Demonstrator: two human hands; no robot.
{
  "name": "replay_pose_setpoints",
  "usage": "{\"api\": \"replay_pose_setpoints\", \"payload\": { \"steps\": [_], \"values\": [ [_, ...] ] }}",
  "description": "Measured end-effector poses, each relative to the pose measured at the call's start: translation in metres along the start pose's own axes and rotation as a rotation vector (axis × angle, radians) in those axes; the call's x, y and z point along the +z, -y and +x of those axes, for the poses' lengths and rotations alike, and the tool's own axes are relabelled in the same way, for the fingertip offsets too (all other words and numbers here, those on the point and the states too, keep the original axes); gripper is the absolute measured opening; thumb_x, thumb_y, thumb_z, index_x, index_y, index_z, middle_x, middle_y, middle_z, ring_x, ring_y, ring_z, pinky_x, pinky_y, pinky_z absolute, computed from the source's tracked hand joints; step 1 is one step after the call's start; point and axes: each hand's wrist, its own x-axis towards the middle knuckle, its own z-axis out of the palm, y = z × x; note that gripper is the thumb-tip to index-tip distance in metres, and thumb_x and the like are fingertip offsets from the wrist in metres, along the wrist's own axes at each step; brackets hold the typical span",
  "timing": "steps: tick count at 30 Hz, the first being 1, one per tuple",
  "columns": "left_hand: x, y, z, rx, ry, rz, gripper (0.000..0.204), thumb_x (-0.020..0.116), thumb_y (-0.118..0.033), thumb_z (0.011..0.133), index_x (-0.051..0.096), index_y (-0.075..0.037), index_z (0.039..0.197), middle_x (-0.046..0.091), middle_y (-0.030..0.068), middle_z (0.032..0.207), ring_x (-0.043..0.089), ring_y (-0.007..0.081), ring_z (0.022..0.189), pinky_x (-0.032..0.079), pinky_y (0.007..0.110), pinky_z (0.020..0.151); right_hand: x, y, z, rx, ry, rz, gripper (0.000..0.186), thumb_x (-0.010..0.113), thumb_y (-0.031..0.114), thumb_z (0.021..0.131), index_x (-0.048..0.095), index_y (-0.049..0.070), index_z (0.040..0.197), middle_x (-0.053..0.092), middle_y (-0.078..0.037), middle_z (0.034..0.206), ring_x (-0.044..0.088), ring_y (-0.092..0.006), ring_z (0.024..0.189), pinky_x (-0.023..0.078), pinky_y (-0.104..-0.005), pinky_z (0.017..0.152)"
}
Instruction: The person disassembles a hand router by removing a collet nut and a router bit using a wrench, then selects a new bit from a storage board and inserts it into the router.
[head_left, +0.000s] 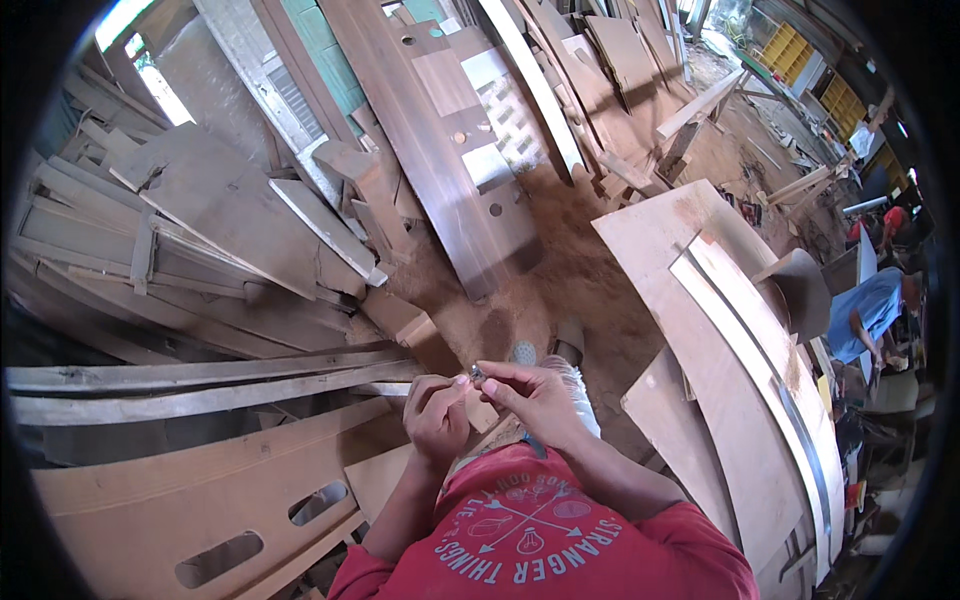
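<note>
Head view: left hand [437, 415] and right hand [530, 392] pinch a small metal piece [477, 375] between narrow fingertips; a slip could drop it into sawdust floor [560, 270] at twelve o'clock.

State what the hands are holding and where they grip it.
Both hands meet on one small dark object, pinched between the fingertips of the left hand and the right hand. It is too small to identify.

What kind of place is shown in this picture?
Most likely a woodworking or carpentry workshop. Long dark planks lean in stacks, curved plywood sheets lie on the right, and sawdust covers the floor. The person's left hand and right hand hold a small metal piece between them.
</note>
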Motion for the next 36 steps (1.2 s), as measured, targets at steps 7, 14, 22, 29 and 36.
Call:
{"api": "replay_pose_setpoints", "payload": {
  "steps": [7, 14, 22, 29, 36],
  "values": [
    [0.076, 0.074, 0.058, -0.028, -0.035, 0.049, 0.018, 0.074, 0.006, 0.085, 0.074, -0.007, 0.098, 0.070, 0.0117, 0.085, 0.067, 0.0298, 0.077, 0.055, 0.039, 0.066, -0.049, 0.009, 0.125, -0.048, 0.052, -0.022, 0.026, 0.077, 0.014, 0.099, 0.077, -0.001, 0.120, 0.078, -0.004, 0.101, 0.069, -0.0068, 0.088, 0.057, -0.0239, 0.079],
    [0.188, 0.159, 0.159, -0.179, 0.045, 0.064, 0.014, 0.074, 0.004, 0.085, 0.072, -0.005, 0.095, 0.070, 0.0132, 0.086, 0.067, 0.0317, 0.078, 0.054, 0.039, 0.068, -0.125, 0.034, 0.294, -0.151, 0.112, -0.240, 0.045, 0.076, 0.020, 0.099, 0.065, 0.007, 0.141, 0.075, -0.009, 0.116, 0.070, -0.0143, 0.101, 0.056, -0.0316, 0.088],
    [0.311, 0.189, 0.278, -0.206, 0.394, -0.192, 0.014, 0.070, 0.003, 0.089, 0.074, -0.003, 0.101, 0.072, 0.0166, 0.093, 0.072, 0.0333, 0.085, 0.059, 0.039, 0.076, -0.242, 0.074, 0.384, -0.215, 0.068, -0.240, 0.040, 0.078, 0.019, 0.098, 0.071, 0.008, 0.136, 0.077, -0.005, 0.112, 0.069, -0.0101, 0.096, 0.056, -0.0287, 0.087],
    [0.362, 0.218, 0.302, -0.385, 0.511, -0.439, 0.013, 0.068, 0.002, 0.097, 0.070, 0.000, 0.109, 0.074, 0.0109, 0.099, 0.072, 0.0183, 0.086, 0.059, 0.032, 0.078, -0.270, 0.095, 0.407, -0.140, -0.089, -0.350, 0.036, 0.082, 0.026, 0.095, 0.076, 0.008, 0.125, 0.079, -0.005, 0.103, 0.072, -0.0094, 0.092, 0.058, -0.0283, 0.083],
    [0.390, 0.251, 0.339, -0.989, 0.605, -0.995, 0.020, 0.068, -0.007, 0.104, 0.063, 0.002, 0.120, 0.073, 0.0099, 0.110, 0.070, 0.0144, 0.096, 0.058, 0.031, 0.090, -0.283, 0.088, 0.458, -0.534, -0.340, -0.570, 0.037, 0.085, 0.019, 0.087, 0.075, 0.009, 0.122, 0.078, -0.009, 0.113, 0.076, -0.0240, 0.097, 0.062, -0.0346, 0.084]
  ]
}}
